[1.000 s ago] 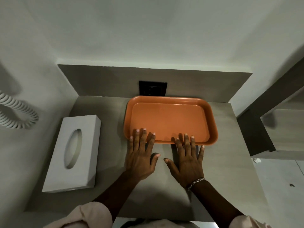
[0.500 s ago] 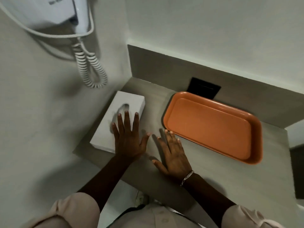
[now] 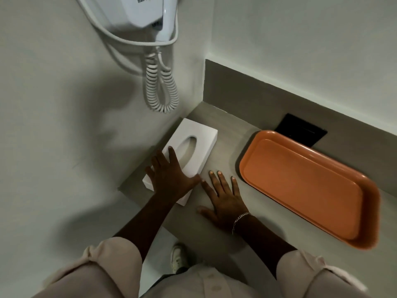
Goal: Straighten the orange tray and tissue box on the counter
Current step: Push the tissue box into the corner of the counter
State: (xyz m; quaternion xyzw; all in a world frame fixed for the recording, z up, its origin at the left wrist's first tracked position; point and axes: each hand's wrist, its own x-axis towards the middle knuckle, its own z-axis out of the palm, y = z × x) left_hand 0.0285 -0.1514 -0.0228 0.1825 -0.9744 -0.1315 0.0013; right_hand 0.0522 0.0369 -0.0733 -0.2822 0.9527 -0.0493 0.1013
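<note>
A white tissue box [image 3: 198, 138] with an oval slot lies on the grey counter [image 3: 227, 130] against the left wall. My left hand [image 3: 170, 176] rests flat on the near end of the box, fingers spread over its top, thumb at its right edge. My right hand [image 3: 225, 198] lies flat on the counter just right of the box, fingers apart, index finger near the box's side. The empty orange tray [image 3: 305, 186] sits to the right along the back wall, touched by neither hand.
A white wall-mounted hair dryer [image 3: 139, 11] with a coiled cord [image 3: 161, 87] hangs above the box. A black socket plate [image 3: 300, 130] is on the backsplash behind the tray. The counter's front edge runs just below my wrists; a shoe [image 3: 177, 258] shows on the floor.
Both hands left the tray's front edge and moved left. My left hand now lies on the tissue box and my right hand beside it. The view swung left.
</note>
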